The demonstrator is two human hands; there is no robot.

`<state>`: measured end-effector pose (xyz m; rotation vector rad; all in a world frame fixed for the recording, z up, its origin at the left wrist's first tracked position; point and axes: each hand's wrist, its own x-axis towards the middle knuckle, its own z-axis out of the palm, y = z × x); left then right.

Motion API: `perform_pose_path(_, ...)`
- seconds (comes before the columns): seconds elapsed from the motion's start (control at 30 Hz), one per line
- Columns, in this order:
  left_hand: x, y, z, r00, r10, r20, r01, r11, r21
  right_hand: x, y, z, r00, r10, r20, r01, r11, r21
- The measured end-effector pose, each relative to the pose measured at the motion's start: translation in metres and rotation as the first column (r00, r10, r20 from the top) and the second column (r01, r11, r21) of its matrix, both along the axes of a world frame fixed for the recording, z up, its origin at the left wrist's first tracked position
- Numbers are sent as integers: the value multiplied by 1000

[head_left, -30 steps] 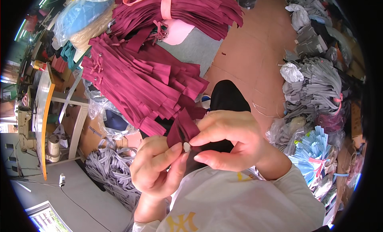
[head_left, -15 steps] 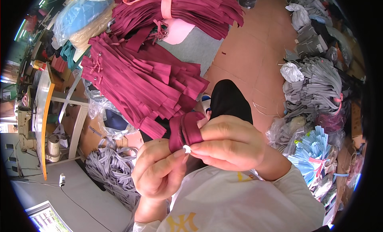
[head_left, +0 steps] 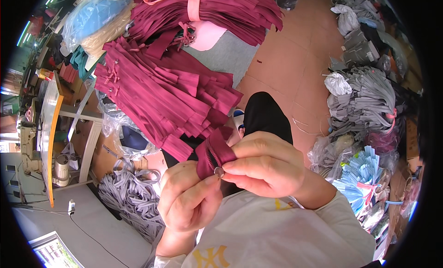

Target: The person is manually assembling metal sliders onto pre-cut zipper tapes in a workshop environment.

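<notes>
In front of my body, a maroon zipper (head_left: pixel 203 163) is bent into a loop between my hands, its dark coil teeth facing up. A small shiny metal piece, which looks like a zipper slider (head_left: pixel 218 171), sits at its near end. My left hand (head_left: pixel 187 196) is closed, thumb and forefinger pinching at that piece and the tape beside it. From the other side my right hand (head_left: pixel 267 164) grips the tape, its thumb and fingertips against the metal piece. The fingers hide how far the slider is on the teeth. Just beyond lies a bundle of maroon zippers (head_left: pixel 157 92).
Another maroon bundle (head_left: pixel 226 14), tied with a pink band, lies farther ahead. Grey strips (head_left: pixel 129 192) pile up at the left near a table (head_left: pixel 56 120). Grey bundles (head_left: pixel 364 99) and light blue strips (head_left: pixel 357 175) lie on the right. My black-clad knee (head_left: pixel 266 116) is below.
The small metal piece has turned between my fingertips, from a bright white glint to a greyer face. The zipper loop has tilted, and my left hand has shifted slightly right.
</notes>
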<state>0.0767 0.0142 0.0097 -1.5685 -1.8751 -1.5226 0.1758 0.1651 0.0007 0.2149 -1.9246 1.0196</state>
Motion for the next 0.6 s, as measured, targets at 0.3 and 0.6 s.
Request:
perform_pose_path(0.3, 0, 0, -1, 1000, -5, 22, 5, 1000, 0, 2, 0, -3, 999, -38, -22, 40, 996, 76)
perform_pose_path(0.6, 3, 4, -1, 1000, 20, 9, -20, 1000, -7, 0, -1, -7, 991, -128, -30, 131, 983, 130)
